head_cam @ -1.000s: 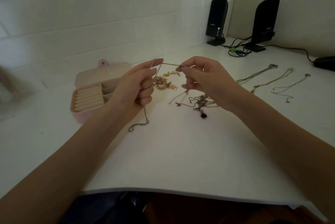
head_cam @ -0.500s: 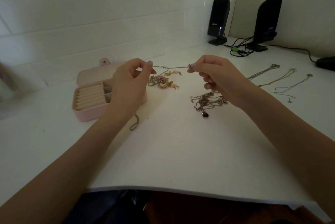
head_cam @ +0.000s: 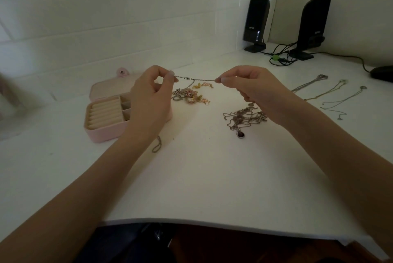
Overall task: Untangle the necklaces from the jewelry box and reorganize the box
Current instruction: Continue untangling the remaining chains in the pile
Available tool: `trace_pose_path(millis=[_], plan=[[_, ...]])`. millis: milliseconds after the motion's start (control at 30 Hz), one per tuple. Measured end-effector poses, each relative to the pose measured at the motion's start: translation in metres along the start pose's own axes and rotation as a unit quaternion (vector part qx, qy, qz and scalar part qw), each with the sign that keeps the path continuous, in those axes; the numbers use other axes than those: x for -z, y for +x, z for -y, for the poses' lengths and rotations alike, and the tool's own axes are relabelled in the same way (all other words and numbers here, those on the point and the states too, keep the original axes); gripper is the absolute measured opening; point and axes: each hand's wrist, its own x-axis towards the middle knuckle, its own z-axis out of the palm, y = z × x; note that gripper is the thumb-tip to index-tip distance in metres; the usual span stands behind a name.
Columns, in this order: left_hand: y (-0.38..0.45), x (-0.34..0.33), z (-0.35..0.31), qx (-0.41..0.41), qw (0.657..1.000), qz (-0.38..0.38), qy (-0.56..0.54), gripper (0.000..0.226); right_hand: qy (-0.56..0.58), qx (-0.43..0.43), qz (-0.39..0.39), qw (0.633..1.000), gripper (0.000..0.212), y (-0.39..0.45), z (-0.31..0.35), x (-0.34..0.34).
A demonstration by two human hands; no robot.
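Your left hand point(head_cam: 152, 90) and right hand point(head_cam: 248, 84) each pinch one end of a thin chain point(head_cam: 196, 79), held taut above the table point(head_cam: 202, 177) with its clasp near the left fingertips. A strand drops from it toward the gold cluster point(head_cam: 191, 95). The knotted pile point(head_cam: 244, 118) lies under your right wrist; the open box point(head_cam: 106, 113) sits left, three sorted necklaces point(head_cam: 331, 92) far right. Judged light, limp, slippery and easily kinked: grip at the clasp or close to a knot, pull gently, never yank against the snag.
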Motion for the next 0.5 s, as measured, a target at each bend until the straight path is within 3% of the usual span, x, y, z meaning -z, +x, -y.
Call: trace_pose_path(millis=[233,333,400,433,500], plan=[[-0.004,0.003,-0.003,-0.027,0.999,0.001,0.028,0.025,0.052,-0.010,0.024,0.998,0.012,0.000,0.003,0.001],[-0.014,0.003,-0.008,-0.099,0.982,-0.014,0.162,0.027,0.105,-0.022,0.057,0.993,0.013,-0.001,0.004,0.000],[-0.015,0.002,-0.008,-0.117,0.974,-0.010,0.194,0.028,0.120,-0.026,0.068,0.990,0.015,-0.001,0.005,0.000],[-0.011,0.001,-0.004,-0.099,0.981,0.003,0.166,0.028,0.123,-0.026,0.070,0.990,0.015,-0.001,0.005,0.000],[-0.002,0.001,-0.002,-0.009,0.998,0.054,0.008,0.029,0.125,-0.027,0.073,0.989,0.015,-0.001,0.006,-0.001]])
